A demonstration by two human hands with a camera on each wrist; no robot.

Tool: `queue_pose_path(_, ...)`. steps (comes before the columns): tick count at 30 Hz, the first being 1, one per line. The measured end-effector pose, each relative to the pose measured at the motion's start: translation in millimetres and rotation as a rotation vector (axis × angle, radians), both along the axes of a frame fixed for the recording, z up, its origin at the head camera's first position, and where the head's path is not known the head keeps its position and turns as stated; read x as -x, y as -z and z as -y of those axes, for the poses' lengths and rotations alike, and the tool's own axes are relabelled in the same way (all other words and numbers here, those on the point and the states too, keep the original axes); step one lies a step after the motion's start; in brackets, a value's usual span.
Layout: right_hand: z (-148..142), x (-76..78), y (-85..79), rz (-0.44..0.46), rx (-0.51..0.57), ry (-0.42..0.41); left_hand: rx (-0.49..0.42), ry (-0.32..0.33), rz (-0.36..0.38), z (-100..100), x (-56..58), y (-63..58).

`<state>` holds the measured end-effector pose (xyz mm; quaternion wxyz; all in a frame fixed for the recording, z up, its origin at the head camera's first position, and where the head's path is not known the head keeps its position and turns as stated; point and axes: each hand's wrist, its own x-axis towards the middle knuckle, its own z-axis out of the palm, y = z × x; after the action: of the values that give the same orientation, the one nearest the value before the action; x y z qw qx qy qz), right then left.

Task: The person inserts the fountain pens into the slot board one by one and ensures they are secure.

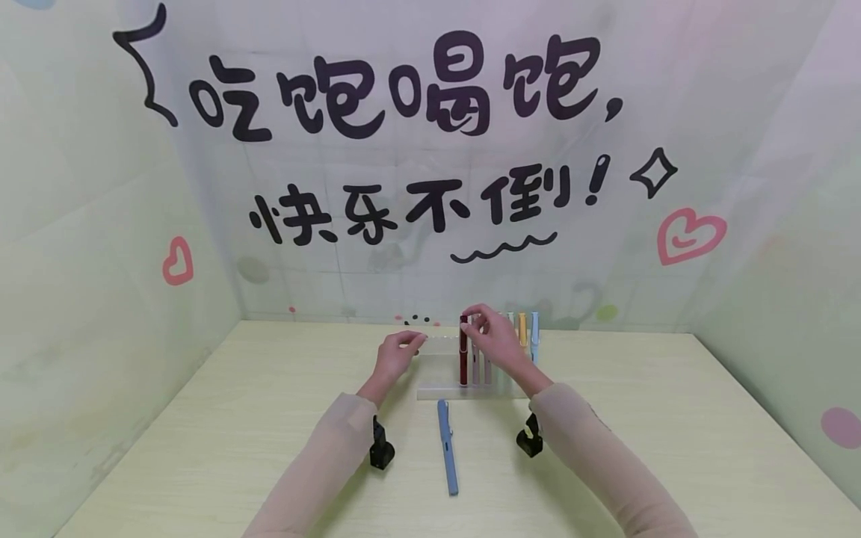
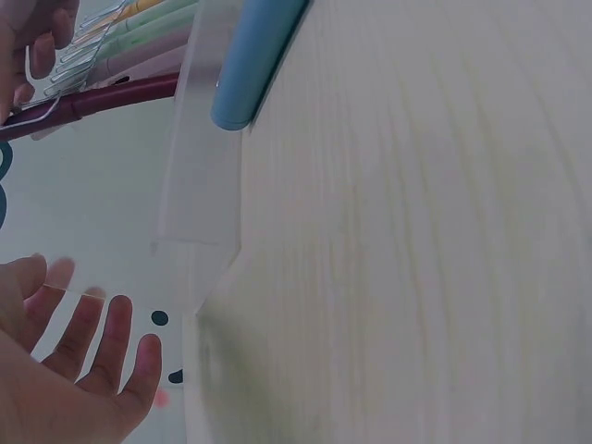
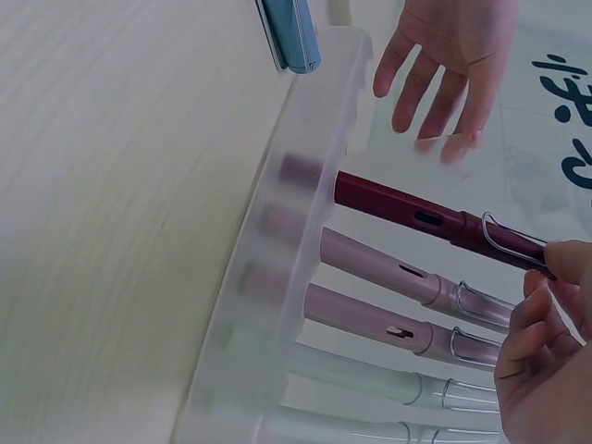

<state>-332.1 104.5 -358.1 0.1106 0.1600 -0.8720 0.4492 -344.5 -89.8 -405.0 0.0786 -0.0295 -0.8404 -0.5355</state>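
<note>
A dark red pen [image 1: 463,366] stands upright in a clear pen rack [image 1: 436,394], its lower end in the base slot. My right hand [image 1: 496,341] pinches this pen near the top of its cap, by the metal clip. At the rack's left end, my left hand [image 1: 395,359] holds the edge of the upper clear panel between thumb and fingers. Beside the red pen stand two pink pens [image 3: 375,264], then pale green pens [image 3: 356,370], an orange pen [image 1: 522,329] and a light blue pen [image 1: 534,327], partly hidden by my right hand in the head view.
A blue pen [image 1: 447,448] lies on the pale wooden table [image 1: 202,448] in front of the rack, between my forearms. Behind the rack hangs a printed backdrop [image 1: 377,284] with black lettering. Side walls of the same cloth flank the table.
</note>
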Motion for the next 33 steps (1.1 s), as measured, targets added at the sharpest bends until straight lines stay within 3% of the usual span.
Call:
queue_pose_path(17, 3.9, 10.4, 10.8, -0.013, 0.008, 0.073, -0.003, -0.006, -0.005, -1.5, -1.5, -1.6)
queue_pose_path(33, 6.0, 14.9, 13.9, -0.012, -0.107, 0.118, -0.014, -0.001, 0.001, 0.0, -0.9, -1.7)
